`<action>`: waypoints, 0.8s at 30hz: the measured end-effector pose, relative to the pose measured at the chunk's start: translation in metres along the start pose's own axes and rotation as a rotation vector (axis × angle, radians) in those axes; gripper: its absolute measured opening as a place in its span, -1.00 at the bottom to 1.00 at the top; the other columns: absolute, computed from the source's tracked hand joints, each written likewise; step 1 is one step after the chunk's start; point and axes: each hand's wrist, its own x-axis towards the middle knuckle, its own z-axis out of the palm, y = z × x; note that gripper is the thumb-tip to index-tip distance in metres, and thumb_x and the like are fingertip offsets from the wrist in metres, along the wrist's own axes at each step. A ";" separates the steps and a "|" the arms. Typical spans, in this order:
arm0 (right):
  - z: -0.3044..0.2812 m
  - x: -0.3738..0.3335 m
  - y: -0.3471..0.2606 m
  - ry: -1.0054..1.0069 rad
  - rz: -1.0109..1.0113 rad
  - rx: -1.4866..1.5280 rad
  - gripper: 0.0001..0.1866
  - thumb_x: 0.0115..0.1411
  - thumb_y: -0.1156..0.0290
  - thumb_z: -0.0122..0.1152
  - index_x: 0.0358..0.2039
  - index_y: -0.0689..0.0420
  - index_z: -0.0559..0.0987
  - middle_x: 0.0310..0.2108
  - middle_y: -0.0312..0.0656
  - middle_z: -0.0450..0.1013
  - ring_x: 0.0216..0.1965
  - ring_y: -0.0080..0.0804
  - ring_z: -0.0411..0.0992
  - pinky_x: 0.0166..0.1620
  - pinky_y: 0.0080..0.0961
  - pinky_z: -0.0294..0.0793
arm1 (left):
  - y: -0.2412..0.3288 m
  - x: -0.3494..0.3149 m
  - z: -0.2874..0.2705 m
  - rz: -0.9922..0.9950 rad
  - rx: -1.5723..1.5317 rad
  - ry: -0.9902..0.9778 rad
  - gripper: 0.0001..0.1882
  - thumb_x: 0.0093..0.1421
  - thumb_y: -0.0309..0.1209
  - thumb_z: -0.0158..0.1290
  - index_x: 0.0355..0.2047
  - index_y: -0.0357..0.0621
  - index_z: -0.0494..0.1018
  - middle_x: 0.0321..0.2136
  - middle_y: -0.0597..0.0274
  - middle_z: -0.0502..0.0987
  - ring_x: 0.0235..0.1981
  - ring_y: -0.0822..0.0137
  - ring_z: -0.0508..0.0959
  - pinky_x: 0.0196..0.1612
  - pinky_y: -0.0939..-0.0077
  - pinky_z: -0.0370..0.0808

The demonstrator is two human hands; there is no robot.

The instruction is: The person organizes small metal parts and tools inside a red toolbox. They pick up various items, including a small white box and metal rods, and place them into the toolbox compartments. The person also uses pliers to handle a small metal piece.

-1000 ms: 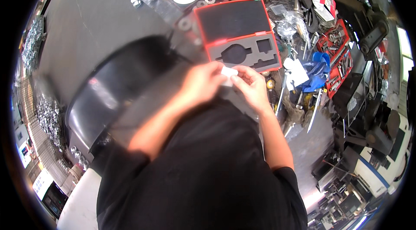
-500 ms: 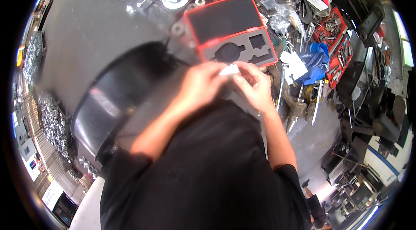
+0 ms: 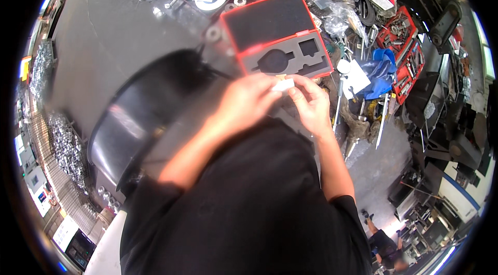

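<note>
Left hand (image 3: 246, 100) and right hand (image 3: 313, 109) pinch a small white piece (image 3: 283, 85) between their fingertips. It sits at six o'clock from the open red case (image 3: 271, 22); a curved black object (image 3: 142, 104) lies toward nine o'clock.

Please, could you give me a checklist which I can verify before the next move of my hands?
1. Right hand has the white piece in its fingers: ok.
2. Left hand grips it too: cannot tell, blurred.
3. Red case open: ok.
4. Round cutout in the grey foam visible: ok.
5. Case's right side uncluttered: not ok, a clear plastic bag lies beside it.
</note>
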 end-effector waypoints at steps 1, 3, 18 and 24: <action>-0.001 0.000 -0.002 -0.007 0.001 -0.027 -0.74 0.40 0.49 0.30 0.04 0.31 0.65 -0.19 -0.25 0.62 -0.23 -0.60 0.55 -0.17 -0.60 0.56 | 0.001 -0.001 0.001 -0.006 -0.006 0.001 -0.74 0.33 -0.38 0.25 -0.02 -0.23 0.64 -0.32 0.07 0.64 -0.35 0.14 0.65 -0.23 0.29 0.57; -0.002 0.000 -0.001 -0.012 0.002 -0.067 -0.74 0.39 0.48 0.31 0.04 0.31 0.65 -0.19 -0.23 0.62 -0.23 -0.57 0.57 -0.16 -0.57 0.57 | -0.001 -0.002 0.004 -0.050 -0.027 -0.017 -0.74 0.35 -0.38 0.24 -0.02 -0.24 0.64 -0.31 0.08 0.65 -0.33 0.19 0.66 -0.22 0.32 0.58; -0.009 -0.006 0.006 0.013 0.244 -0.010 -0.65 0.36 0.49 0.38 0.11 0.32 0.64 -0.19 -0.23 0.67 -0.22 -0.58 0.59 -0.11 -0.53 0.62 | -0.006 -0.003 0.018 -0.393 -0.413 -0.053 -0.69 0.35 -0.51 0.26 0.07 -0.32 0.58 -0.19 0.19 0.71 -0.20 0.46 0.68 -0.09 0.48 0.64; 0.004 -0.016 0.022 0.071 0.253 0.104 -0.61 0.35 0.49 0.40 0.14 0.34 0.62 -0.16 -0.20 0.67 -0.21 -0.60 0.58 -0.10 -0.55 0.62 | -0.004 -0.006 0.013 -0.402 -0.357 -0.087 -0.65 0.34 -0.55 0.27 0.11 -0.32 0.55 -0.12 0.20 0.69 -0.14 0.45 0.68 -0.05 0.48 0.64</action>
